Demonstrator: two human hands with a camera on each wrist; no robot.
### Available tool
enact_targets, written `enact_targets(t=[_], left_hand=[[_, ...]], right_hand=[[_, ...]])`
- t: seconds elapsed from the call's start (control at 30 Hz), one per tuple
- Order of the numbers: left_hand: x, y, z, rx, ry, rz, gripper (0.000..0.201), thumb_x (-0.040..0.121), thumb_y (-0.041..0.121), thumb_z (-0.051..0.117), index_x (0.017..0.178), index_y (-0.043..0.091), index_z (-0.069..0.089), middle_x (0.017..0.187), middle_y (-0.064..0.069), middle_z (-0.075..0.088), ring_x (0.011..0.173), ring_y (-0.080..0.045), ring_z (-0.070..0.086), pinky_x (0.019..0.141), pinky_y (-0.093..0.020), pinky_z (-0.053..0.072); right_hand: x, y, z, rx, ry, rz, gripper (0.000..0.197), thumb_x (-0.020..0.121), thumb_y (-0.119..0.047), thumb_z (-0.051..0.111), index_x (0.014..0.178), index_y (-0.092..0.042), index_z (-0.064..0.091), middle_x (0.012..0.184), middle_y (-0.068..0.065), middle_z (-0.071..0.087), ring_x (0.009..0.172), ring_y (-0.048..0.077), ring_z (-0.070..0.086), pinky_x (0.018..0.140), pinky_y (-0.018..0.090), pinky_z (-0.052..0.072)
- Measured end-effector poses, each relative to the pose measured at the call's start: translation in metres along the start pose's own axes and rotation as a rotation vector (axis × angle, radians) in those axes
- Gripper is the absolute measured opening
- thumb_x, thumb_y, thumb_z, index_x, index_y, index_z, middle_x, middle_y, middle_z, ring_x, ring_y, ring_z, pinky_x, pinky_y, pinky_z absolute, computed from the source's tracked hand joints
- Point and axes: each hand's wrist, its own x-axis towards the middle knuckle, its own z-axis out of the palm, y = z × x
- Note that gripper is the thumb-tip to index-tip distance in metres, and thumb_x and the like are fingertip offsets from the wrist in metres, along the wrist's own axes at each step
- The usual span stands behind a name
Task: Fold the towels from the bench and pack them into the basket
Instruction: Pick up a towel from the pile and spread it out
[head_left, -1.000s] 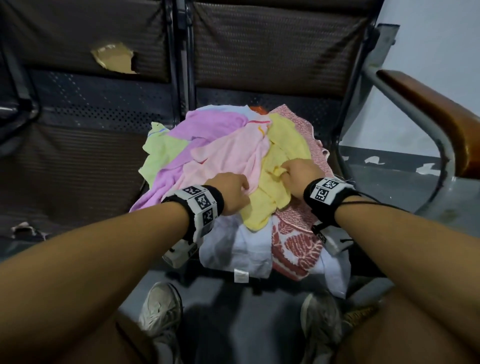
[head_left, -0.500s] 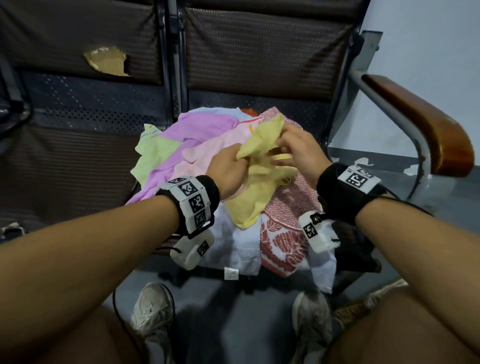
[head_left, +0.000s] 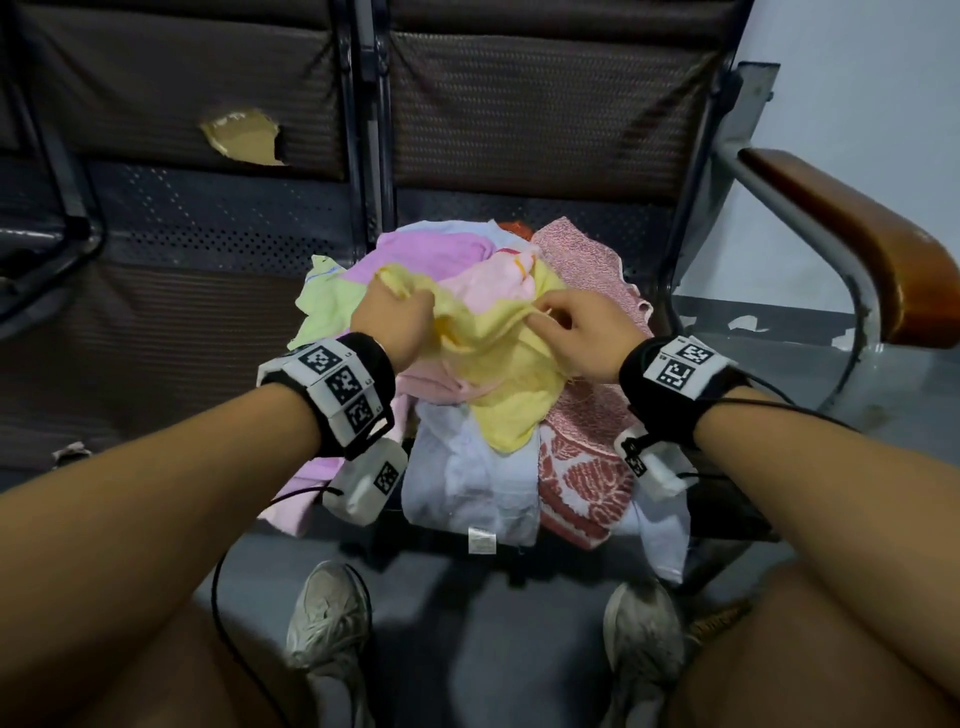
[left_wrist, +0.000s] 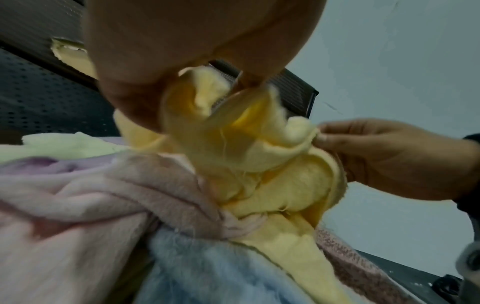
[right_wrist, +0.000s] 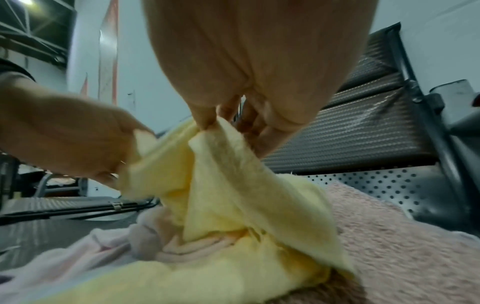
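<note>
The heap of towels (head_left: 483, 364) covers the surface (head_left: 208, 332) under both hands, and the yellow towel (head_left: 498, 364) is on top of it, between them. A second ago both hands were bunched low on the pile; now they have drawn apart, and the yellow towel's upper edge is stretched between them. That looks like the opening-out before a first fold, so the task has barely begun. No basket is in view.

The left hand (head_left: 392, 325) has its fingers curled round the left end of that edge, a gathered corner clamped in the fist. The right hand (head_left: 582, 332) pinches the right end with thumb and forefinger, its other fingers loosely curled. The towel's lower part trails onto the pile.
</note>
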Motion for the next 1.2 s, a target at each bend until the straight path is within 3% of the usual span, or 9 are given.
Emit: enact_targets(t=[0.17, 0.27, 0.4, 0.5, 0.6, 0.73, 0.83, 1.03, 1.2], left_hand=[[-0.014, -0.005, 0.007, 0.165, -0.135, 0.204, 0.085, 0.067, 0.047, 0.058, 0.145, 0.021, 0.039, 0.141, -0.009, 0.047, 0.122, -0.018, 0.051, 0.104, -0.033, 0.041], [-0.025, -0.004, 0.015, 0.184, -0.450, 0.271, 0.066, 0.071, 0.037, 0.072, 0.131, 0.019, 0.051, 0.100, -0.007, 0.069, 0.081, -0.014, 0.066, 0.079, -0.034, 0.056], [-0.017, -0.003, 0.014, 0.310, -0.358, 0.361, 0.019, 0.081, 0.024, 0.075, 0.096, 0.014, 0.067, 0.090, -0.004, 0.070, 0.083, -0.022, 0.065, 0.076, -0.033, 0.052], [-0.011, 0.002, 0.004, 0.227, -0.433, 0.434, 0.013, 0.078, 0.022, 0.077, 0.078, 0.019, 0.065, 0.073, 0.006, 0.064, 0.069, -0.011, 0.057, 0.065, -0.027, 0.046], [-0.012, -0.002, -0.005, 0.172, -0.505, 0.493, 0.010, 0.068, 0.019, 0.065, 0.069, 0.018, 0.055, 0.063, 0.010, 0.054, 0.061, -0.009, 0.049, 0.061, -0.031, 0.042], [-0.005, -0.008, -0.011, 0.244, -0.439, 0.470, 0.010, 0.064, 0.023, 0.056, 0.064, 0.019, 0.047, 0.060, 0.006, 0.048, 0.063, -0.016, 0.046, 0.060, -0.030, 0.039], [-0.002, -0.015, -0.010, 0.373, -0.473, 0.356, 0.040, 0.066, 0.044, 0.082, 0.086, 0.022, 0.055, 0.078, 0.006, 0.059, 0.073, -0.017, 0.057, 0.061, -0.030, 0.044], [-0.007, -0.012, 0.008, 0.169, -0.444, 0.357, 0.021, 0.089, 0.034, 0.070, 0.073, 0.026, 0.058, 0.056, 0.014, 0.051, 0.057, -0.012, 0.046, 0.053, -0.026, 0.036], [-0.007, 0.011, 0.004, -0.043, -0.335, 0.290, 0.026, 0.086, 0.036, 0.057, 0.067, 0.023, 0.069, 0.058, 0.013, 0.059, 0.059, -0.013, 0.053, 0.058, -0.029, 0.043]], right_hand=[[0.001, -0.023, 0.013, 0.170, 0.007, -0.091, 0.014, 0.095, -0.030, 0.064, 0.095, -0.018, 0.057, 0.080, -0.013, 0.054, 0.063, 0.002, 0.047, 0.058, 0.011, 0.035], [0.002, -0.025, 0.016, 0.235, -0.061, -0.067, 0.016, 0.094, -0.030, 0.066, 0.091, -0.020, 0.053, 0.080, -0.011, 0.059, 0.060, 0.002, 0.046, 0.060, 0.017, 0.037], [0.004, -0.013, 0.012, 0.388, -0.209, 0.107, 0.018, 0.087, -0.030, 0.054, 0.104, -0.023, 0.058, 0.072, -0.012, 0.057, 0.058, 0.000, 0.049, 0.058, 0.023, 0.038], [0.006, 0.004, 0.008, 0.083, -0.365, 0.103, 0.041, 0.094, -0.020, 0.048, 0.132, -0.032, 0.059, 0.105, -0.002, 0.066, 0.089, 0.013, 0.059, 0.079, 0.028, 0.048], [0.008, 0.013, 0.013, -0.159, -0.495, 0.055, 0.022, 0.092, -0.022, 0.060, 0.112, -0.016, 0.065, 0.097, 0.006, 0.070, 0.073, 0.013, 0.059, 0.063, 0.017, 0.046], [0.014, 0.009, 0.010, -0.259, -0.189, -0.031, 0.007, 0.089, -0.024, 0.063, 0.084, -0.019, 0.062, 0.078, 0.000, 0.065, 0.080, 0.025, 0.062, 0.066, 0.032, 0.045], [0.017, -0.001, 0.004, -0.245, -0.013, -0.070, 0.023, 0.090, -0.021, 0.056, 0.103, -0.023, 0.075, 0.089, 0.005, 0.074, 0.088, 0.029, 0.066, 0.076, 0.039, 0.051], [0.008, -0.029, 0.005, -0.142, 0.079, -0.259, 0.025, 0.085, -0.035, 0.057, 0.099, -0.025, 0.076, 0.085, -0.001, 0.072, 0.086, 0.024, 0.066, 0.072, 0.037, 0.051], [0.014, 0.006, -0.008, -0.330, -0.049, -0.031, 0.025, 0.076, -0.045, 0.074, 0.074, -0.021, 0.067, 0.127, 0.001, 0.049, 0.118, 0.024, 0.045, 0.087, 0.037, 0.043]])
